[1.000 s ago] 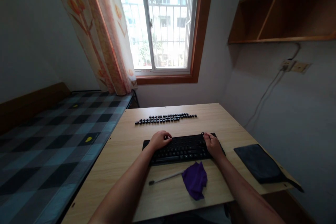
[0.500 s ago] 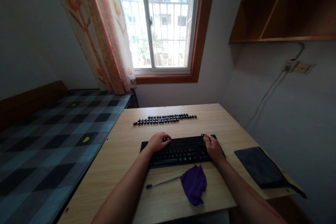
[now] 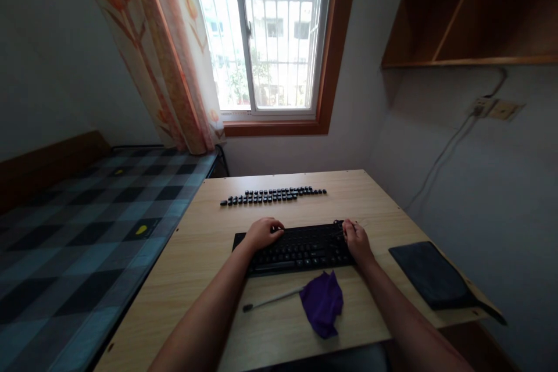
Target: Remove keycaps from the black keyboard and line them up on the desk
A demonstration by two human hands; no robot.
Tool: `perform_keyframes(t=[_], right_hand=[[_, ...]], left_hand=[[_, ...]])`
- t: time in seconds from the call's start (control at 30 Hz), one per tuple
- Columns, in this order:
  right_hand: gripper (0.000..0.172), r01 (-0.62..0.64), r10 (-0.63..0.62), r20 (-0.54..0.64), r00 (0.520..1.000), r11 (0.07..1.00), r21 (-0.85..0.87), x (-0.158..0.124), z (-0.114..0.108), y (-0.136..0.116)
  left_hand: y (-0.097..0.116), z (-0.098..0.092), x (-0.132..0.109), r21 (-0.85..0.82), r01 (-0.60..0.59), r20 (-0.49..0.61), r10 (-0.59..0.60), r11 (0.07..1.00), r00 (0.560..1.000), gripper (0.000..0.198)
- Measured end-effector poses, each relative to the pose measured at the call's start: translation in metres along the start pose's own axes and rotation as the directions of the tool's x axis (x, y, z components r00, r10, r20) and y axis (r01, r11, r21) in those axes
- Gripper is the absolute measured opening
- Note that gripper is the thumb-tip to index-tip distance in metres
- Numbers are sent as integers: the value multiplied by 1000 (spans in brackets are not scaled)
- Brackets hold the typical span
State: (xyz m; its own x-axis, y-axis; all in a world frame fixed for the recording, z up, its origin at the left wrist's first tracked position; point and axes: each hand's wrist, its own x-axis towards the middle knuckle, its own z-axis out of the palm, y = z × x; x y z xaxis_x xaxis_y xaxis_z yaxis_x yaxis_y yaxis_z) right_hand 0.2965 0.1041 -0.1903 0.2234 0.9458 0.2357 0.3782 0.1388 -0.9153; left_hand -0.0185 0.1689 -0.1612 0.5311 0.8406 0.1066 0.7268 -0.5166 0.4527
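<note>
A black keyboard (image 3: 296, 247) lies on the wooden table (image 3: 183, 279). Over its upper left part rests my left hand (image 3: 265, 233), fingers curled at the top edge; whether anything is between them cannot be made out. My right hand (image 3: 356, 239) is closed in a pinch at the keyboard's upper right corner, around something thin that is too small to name. Behind the keyboard, several loose black keycaps (image 3: 270, 195) stand in rows. In front of it lie a purple cloth (image 3: 322, 305) and a thin brush (image 3: 272, 300) whose far end touches the cloth.
A dark flat pouch (image 3: 431, 275) lies at the table's right side. To the left is a bed with a checked cover (image 3: 108, 221). Ahead are a window (image 3: 281, 40) and a curtain (image 3: 152, 52). A wooden shelf (image 3: 471, 61) hangs at the upper right, above a socket with a cable.
My right hand has shifted slightly right and up, away from the keyboard's number area. My left hand stays nearly in place. The whole view has tilted down a little.
</note>
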Motion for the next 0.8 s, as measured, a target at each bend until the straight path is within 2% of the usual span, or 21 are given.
perform_keyframes(t=[0.13, 0.23, 0.3, 0.47, 0.57, 0.7, 0.8], right_hand=[[47, 46, -45, 6, 999, 999, -20, -5, 0, -15], [41, 182, -176, 81, 981, 981, -66, -15, 3, -38], [37, 292, -276, 153, 949, 952, -93, -24, 6, -56], [27, 475, -420, 325, 847, 874, -107, -47, 13, -91], [21, 517, -456, 369, 810, 852, -82, -54, 15, -97], [17, 546, -499, 347, 794, 836, -49, -58, 20, -98], [15, 524, -497, 284, 820, 852, -21, -63, 24, -97]], left_hand=[[-2, 2, 1, 7, -6, 1, 6, 1000, 1000, 24], [-1, -1, 0, 4, -5, 9, 5, 1000, 1000, 25], [5, -5, -2, 19, 1, -6, -1, 1000, 1000, 27], [47, -20, -17, 21, -16, -166, 19, 1000, 986, 29], [77, -22, -30, -60, -45, -154, 36, 997, 987, 33], [98, -19, -41, -124, -39, -105, 26, 991, 994, 31], [103, -18, -42, -148, -28, -93, 14, 989, 996, 29]])
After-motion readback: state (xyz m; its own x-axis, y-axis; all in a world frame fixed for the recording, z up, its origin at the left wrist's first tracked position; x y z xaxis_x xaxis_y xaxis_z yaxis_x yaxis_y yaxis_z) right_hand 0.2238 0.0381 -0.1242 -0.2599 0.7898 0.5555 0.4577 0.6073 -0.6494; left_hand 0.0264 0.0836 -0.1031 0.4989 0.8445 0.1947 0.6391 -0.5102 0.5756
